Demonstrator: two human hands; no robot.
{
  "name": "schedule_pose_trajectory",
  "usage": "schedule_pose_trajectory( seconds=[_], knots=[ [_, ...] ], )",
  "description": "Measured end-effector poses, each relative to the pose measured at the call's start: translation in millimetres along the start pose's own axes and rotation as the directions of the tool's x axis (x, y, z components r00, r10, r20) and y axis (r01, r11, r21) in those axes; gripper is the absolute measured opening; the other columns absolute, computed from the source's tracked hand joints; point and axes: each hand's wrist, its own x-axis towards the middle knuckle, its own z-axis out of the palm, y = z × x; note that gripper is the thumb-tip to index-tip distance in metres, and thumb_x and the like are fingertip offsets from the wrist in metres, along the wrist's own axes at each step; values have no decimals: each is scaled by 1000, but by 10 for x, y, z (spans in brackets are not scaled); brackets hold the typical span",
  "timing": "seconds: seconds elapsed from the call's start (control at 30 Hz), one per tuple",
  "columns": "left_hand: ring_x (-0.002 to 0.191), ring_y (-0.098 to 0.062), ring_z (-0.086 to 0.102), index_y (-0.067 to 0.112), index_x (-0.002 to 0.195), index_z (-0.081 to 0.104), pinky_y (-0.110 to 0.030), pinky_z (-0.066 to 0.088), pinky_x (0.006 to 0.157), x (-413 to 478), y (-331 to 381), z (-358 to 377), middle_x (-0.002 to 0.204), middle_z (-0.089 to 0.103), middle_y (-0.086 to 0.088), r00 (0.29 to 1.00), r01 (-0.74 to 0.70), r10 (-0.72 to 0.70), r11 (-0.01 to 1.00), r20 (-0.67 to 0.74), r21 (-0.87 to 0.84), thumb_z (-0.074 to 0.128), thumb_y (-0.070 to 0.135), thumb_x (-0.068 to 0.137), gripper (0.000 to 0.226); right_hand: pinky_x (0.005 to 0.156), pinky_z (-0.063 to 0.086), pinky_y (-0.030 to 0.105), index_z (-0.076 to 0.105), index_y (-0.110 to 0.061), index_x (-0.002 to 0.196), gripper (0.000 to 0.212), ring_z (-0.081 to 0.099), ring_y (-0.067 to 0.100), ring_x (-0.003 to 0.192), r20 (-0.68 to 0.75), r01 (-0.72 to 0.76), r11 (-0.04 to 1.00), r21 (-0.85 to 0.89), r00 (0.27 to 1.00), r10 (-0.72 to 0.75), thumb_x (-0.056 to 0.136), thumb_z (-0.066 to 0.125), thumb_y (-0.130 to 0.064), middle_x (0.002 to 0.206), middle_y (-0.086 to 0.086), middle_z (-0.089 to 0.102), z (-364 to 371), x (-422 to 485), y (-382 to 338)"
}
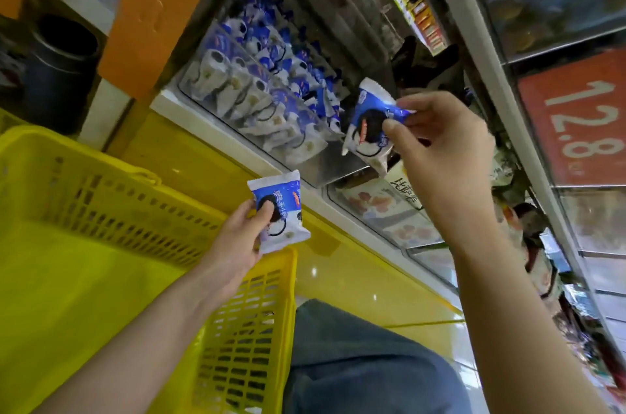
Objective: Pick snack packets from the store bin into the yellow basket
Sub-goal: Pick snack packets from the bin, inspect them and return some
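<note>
lower left we see the yellow basket [84, 207], slotted plastic, cut off by the frame. at centre our left hand [237, 237] pinches a glossy packet [283, 222] above its rim. right of the clear bin [244, 129], our right hand [447, 149] grips a crinkled packet [367, 129].

Cannot read the print on the snack packet [281, 210] partly under the left hand's [237, 237] thumb. Cannot count the blurred packets [271, 88] behind the store bin's [194, 74] clear wall. Cannot see the yellow basket [84, 203] whole: cropped left, below.
</note>
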Motion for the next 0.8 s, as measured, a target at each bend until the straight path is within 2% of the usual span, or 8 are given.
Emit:
schedule_pose_trajectory(
  seconds=[0.1, 0.2, 0.37, 0.47, 0.53, 0.63, 0.7, 0.8],
  knots=[
    [82, -10, 66, 22, 109, 56, -25, 52, 69, -24, -64, -30, 98, 69, -1, 1000, 12, -8, 989, 27, -144, 40, 29, 95, 23, 71, 47, 6, 60, -27, 93, 17, 59, -6, 79, 38, -17, 995, 98, 999, 13, 82, 68, -17, 80, -20, 60, -17, -340, 10],
    [77, -7, 65, 19, 115, 54, -25, 46, 70, -30, -76, -82, 92, 69, 2, 1000, 5, -5, 974, 4, -227, 41, 35, 92, 31, 71, 48, 8, 60, -28, 91, 19, 59, -5, 78, 92, -78, 988, 134, 994, 66, 80, 70, -14, 78, -19, 60, 71, -642, 160],
    [71, -4, 68, 13, 98, 61, -20, 54, 61, -103, -119, -49, 79, 74, 3, 996, -13, 27, 987, 85, -159, 46, 31, 86, 27, 64, 47, 8, 62, -23, 87, 18, 59, -2, 68, 304, -307, 944, 121, 917, 259, 79, 70, -10, 76, -13, 62, 321, -1045, 499],
    [88, -15, 67, 7, 112, 60, -29, 54, 79, -173, -214, -22, 100, 71, -8, 993, 19, -10, 997, 114, -77, 48, 34, 82, 43, 72, 57, 34, 62, -19, 83, 15, 67, 20, 75, 431, -511, 837, 196, 812, 394, 80, 70, -7, 70, -3, 60, 448, -1210, 616],
    [88, -18, 66, 11, 115, 57, -34, 50, 77, -215, -283, -27, 103, 70, -8, 986, 65, -63, 998, 156, -12, 44, 35, 89, 38, 74, 57, 45, 61, -17, 83, 14, 68, 32, 79, 510, -628, 738, 246, 731, 452, 80, 69, -6, 70, 2, 59, 512, -1275, 648],
    [74, -15, 68, 21, 110, 54, -27, 48, 63, -285, -351, -28, 89, 73, -1, 963, 143, -149, 989, 225, 45, 43, 38, 91, 28, 68, 59, 31, 60, -17, 88, 10, 68, 17, 72, 627, -705, 643, 298, 653, 425, 88, 60, -7, 79, 9, 60, 569, -1335, 656],
    [76, -17, 68, 22, 113, 53, -32, 43, 65, -305, -373, -33, 94, 73, -3, 964, 159, -175, 983, 199, 92, 50, 42, 83, 36, 63, 55, 20, 60, -19, 93, 11, 68, 7, 72, 666, -713, 621, 327, 640, 384, 94, 50, -15, 86, 7, 65, 580, -1365, 650],
    [81, -18, 68, 16, 117, 57, -30, 49, 64, -310, -358, -48, 102, 71, -7, 960, 168, -196, 974, 199, 150, 52, 40, 85, 40, 67, 54, 20, 64, -21, 97, 16, 67, 9, 82, 688, -684, 659, 312, 641, 339, 93, 49, -29, 94, 2, 68, 597, -1404, 654]
  ],
)
